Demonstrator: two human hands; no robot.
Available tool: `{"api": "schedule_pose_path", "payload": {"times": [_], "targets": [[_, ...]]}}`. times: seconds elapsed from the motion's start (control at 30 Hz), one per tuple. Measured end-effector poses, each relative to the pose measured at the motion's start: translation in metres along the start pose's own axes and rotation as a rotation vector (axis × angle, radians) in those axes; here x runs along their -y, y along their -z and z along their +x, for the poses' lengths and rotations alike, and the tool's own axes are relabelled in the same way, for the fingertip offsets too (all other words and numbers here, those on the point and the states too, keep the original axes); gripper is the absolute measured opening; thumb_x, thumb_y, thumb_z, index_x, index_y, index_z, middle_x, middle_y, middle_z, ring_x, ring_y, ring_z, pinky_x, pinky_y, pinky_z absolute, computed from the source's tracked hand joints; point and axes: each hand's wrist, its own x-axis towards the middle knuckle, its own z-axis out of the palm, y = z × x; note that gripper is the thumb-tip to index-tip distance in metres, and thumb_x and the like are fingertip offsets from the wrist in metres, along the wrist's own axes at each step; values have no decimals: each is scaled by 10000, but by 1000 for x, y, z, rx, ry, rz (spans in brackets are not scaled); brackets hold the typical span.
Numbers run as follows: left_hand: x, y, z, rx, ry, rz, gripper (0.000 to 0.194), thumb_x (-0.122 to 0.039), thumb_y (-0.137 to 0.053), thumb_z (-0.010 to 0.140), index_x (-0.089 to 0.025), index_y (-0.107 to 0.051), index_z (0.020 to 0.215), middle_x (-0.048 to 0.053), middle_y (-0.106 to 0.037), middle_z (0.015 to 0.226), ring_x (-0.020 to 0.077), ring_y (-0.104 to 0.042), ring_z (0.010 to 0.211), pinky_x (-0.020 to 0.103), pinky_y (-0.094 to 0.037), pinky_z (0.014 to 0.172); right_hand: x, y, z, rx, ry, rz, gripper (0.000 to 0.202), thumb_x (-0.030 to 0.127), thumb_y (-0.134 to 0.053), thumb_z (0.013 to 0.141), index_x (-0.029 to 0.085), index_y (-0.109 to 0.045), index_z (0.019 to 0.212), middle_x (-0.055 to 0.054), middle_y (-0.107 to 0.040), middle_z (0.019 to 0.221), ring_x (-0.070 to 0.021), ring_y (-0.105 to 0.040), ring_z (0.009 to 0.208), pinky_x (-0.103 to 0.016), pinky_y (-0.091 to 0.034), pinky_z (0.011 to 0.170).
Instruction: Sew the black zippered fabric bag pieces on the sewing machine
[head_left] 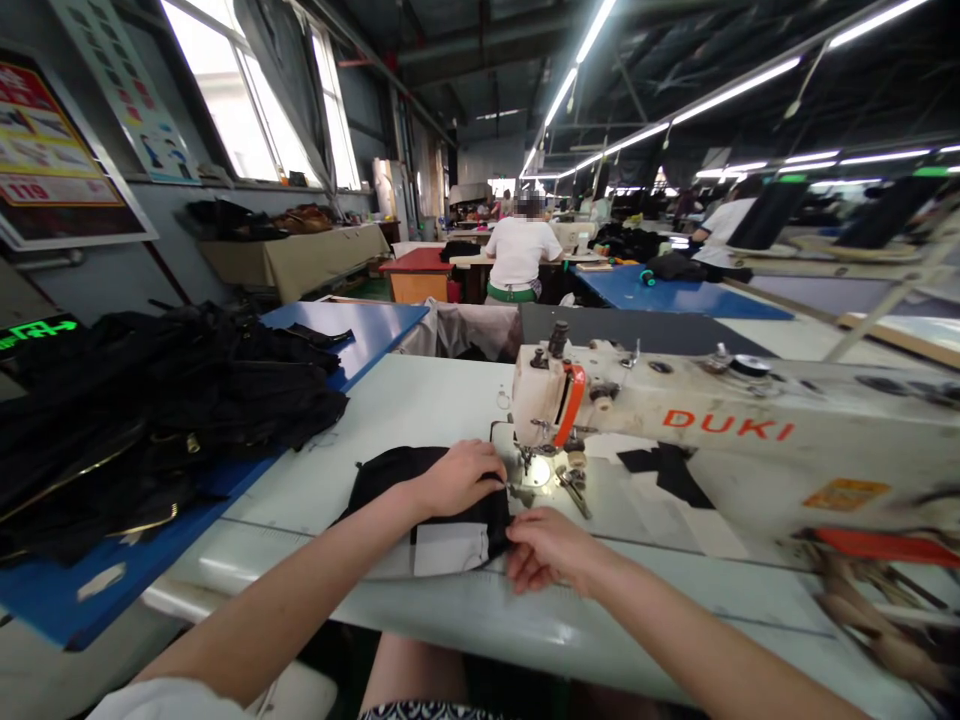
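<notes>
A black fabric piece [397,470] with a white patch [450,548] on its near side lies on the pale sewing table, left of the needle area. Over its top right part bends my left hand [466,474], fingers curled onto the fabric near the edge. At the lower right corner my right hand [551,548] pinches the same fabric between thumb and forefinger, its other fingers loosely bent. The sewing machine [652,430] stands just beyond, with its lit needle plate [537,471] apart from the cloth.
A heap of black garments with zips [150,400] covers a blue table [82,590] at left. Black scraps [667,470] lie under the machine arm. Thread cones [780,212] stand behind at right. A person in a white top [523,252] sits farther ahead.
</notes>
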Motion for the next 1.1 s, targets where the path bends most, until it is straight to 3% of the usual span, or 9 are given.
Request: {"api": "schedule_pose_path", "payload": {"times": [0.17,0.27,0.33,0.47,0.63,0.83,1.1], "targets": [[3,-11,4,29,14,-31,85,-237,-567,858,-188,-636,850,25,-591,869,172,-541,870,281,-406,826,-2,12,14,-66,36,-183,193,140,-535,711,182,-470,534,31,-537,395,-103,-486,315,-187,-328,350],[6,-18,9,35,11,-40,61,-224,-588,836,-192,-639,836,19,-592,859,172,-547,862,275,-411,811,-7,17,17,-170,113,-279,165,123,-587,672,190,-495,553,51,-511,402,-107,-476,346,-205,-321,385],[7,-20,12,37,9,-42,46,-219,-599,823,-194,-637,831,16,-594,856,173,-548,864,274,-409,810,-13,17,14,-287,262,-393,113,117,-610,680,198,-544,637,57,-531,479,-111,-499,430,-212,-327,443],[8,-21,17,42,32,-58,36,-217,-615,804,-196,-632,827,15,-598,867,177,-550,873,273,-410,813,-31,16,3,-457,747,-775,112,143,-543,820,214,-628,833,-7,-607,753,-160,-553,700,-263,-398,618],[10,-19,19,57,52,-102,59,-193,-619,788,-192,-635,845,15,-611,872,177,-560,878,269,-419,816,-42,22,-1,-428,985,-1009,202,149,-448,894,184,-646,921,-62,-601,842,-209,-525,825,-336,-445,717],[16,-19,21,55,137,-242,146,-98,-593,750,-170,-627,872,9,-653,890,161,-584,853,248,-441,796,-41,29,5,-388,1173,-1037,196,118,-474,867,161,-642,958,-77,-632,1063,-222,-506,1054,-389,-416,941],[31,-31,39,5,248,-397,206,-103,-634,689,-157,-630,888,12,-670,876,157,-614,836,241,-470,777,-42,42,16,-379,1206,-1042,216,132,-480,862,161,-641,1003,-64,-654,1100,-200,-527,1084,-376,-378,1006]]}}
